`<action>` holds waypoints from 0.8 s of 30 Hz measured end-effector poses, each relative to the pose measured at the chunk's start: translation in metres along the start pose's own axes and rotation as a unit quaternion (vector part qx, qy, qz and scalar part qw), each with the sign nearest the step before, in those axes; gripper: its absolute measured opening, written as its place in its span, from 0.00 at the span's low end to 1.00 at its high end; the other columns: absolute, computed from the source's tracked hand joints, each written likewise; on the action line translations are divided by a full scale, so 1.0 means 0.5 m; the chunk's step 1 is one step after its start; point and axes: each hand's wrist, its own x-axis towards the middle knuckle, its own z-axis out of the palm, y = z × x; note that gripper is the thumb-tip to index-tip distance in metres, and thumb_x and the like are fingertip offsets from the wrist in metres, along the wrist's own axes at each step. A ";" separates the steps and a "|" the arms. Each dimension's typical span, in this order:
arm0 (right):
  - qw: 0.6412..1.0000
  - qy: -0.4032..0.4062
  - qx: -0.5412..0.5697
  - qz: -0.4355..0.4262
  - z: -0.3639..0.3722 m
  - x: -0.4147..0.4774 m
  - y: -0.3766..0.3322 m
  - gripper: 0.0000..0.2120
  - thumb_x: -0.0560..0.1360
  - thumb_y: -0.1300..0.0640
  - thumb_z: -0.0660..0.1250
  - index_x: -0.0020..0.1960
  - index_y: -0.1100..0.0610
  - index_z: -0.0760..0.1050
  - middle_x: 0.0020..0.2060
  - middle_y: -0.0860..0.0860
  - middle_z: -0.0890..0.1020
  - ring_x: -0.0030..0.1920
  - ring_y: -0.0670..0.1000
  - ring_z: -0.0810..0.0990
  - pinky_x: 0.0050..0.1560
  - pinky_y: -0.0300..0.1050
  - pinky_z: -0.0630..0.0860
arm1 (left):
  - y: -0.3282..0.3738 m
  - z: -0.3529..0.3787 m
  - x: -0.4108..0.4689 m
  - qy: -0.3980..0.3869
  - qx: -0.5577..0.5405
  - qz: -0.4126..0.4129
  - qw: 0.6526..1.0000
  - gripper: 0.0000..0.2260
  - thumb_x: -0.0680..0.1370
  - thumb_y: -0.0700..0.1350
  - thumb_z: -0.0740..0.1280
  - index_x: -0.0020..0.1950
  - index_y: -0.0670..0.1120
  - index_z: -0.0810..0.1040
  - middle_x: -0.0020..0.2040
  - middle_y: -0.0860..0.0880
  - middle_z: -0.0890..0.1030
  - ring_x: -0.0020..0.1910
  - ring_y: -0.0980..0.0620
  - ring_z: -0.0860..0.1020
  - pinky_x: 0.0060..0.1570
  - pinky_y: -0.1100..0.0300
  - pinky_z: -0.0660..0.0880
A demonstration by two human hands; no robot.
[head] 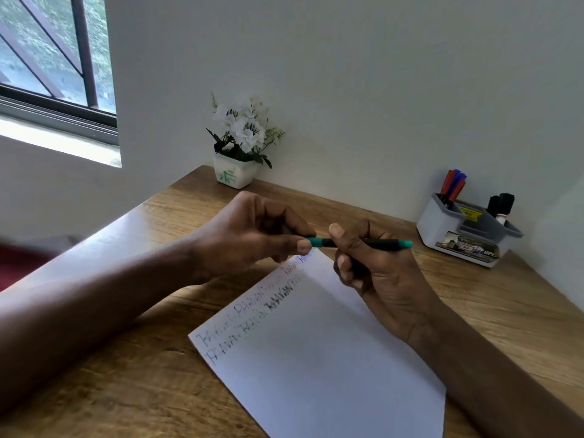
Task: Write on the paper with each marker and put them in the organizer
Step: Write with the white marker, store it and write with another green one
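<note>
Marker: a black marker with green ends (pixel 376 244), held level in the air above the top edge of the paper, its length running left to right.
Right hand: the right hand (pixel 376 273) is closed around the middle of the marker's barrel, thumb up and over it, fingers curled beneath.
Left hand: the left hand (pixel 252 235) pinches the marker's left green end between thumb and forefinger; the other fingers are curled in. Whether that end is a cap on or off the tip I cannot tell.
Paper: a white sheet (pixel 316 358) lies flat and angled on the tabletop under both hands, with two lines of handwriting in several ink colours along its upper left edge; the words are too blurred to read.
Organizer: a white and grey desk organizer (pixel 442 229) stands at the far right of the tabletop by the wall, well apart from the hands.
Markers in organizer: red and blue markers (pixel 453 184) stand in its left compartment; black markers (pixel 502 203) stand in its right one.
Tabletop: wood grain (pixel 158 374).
Flower pot: a small white pot of white flowers (pixel 235 173) sits at the far edge against the wall.
Window: upper left (pixel 53 58), greenery outside.
</note>
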 end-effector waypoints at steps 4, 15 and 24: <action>1.000 -0.006 0.011 0.009 0.008 -0.004 0.000 0.10 0.70 0.56 0.74 0.33 0.57 0.77 0.27 0.54 0.79 0.27 0.50 0.75 0.28 0.41 0.69 | 0.003 -0.001 0.000 0.002 -0.030 -0.012 0.999 0.11 0.70 0.44 0.77 0.50 0.41 0.87 0.50 0.37 0.86 0.44 0.42 0.81 0.41 0.59 0.81; 0.995 0.064 0.072 -0.006 -0.025 0.014 -0.020 0.12 0.68 0.59 0.73 0.49 0.65 0.82 0.31 0.53 0.79 0.33 0.48 0.76 0.31 0.36 0.74 | 0.015 0.004 0.010 0.014 0.295 -0.049 0.954 0.35 0.76 0.71 0.65 0.76 0.53 0.72 0.69 0.54 0.80 0.67 0.58 0.77 0.67 0.53 0.75; 0.961 0.239 -0.112 -0.085 -0.159 0.040 -0.061 0.16 0.82 0.46 0.61 0.53 0.55 0.82 0.28 0.50 0.72 0.26 0.45 0.72 0.26 0.38 0.71 | 0.000 -0.012 0.023 -0.118 0.463 -0.180 0.860 0.43 0.76 0.74 0.58 0.85 0.53 0.53 0.85 0.50 0.55 0.84 0.52 0.52 0.82 0.44 0.45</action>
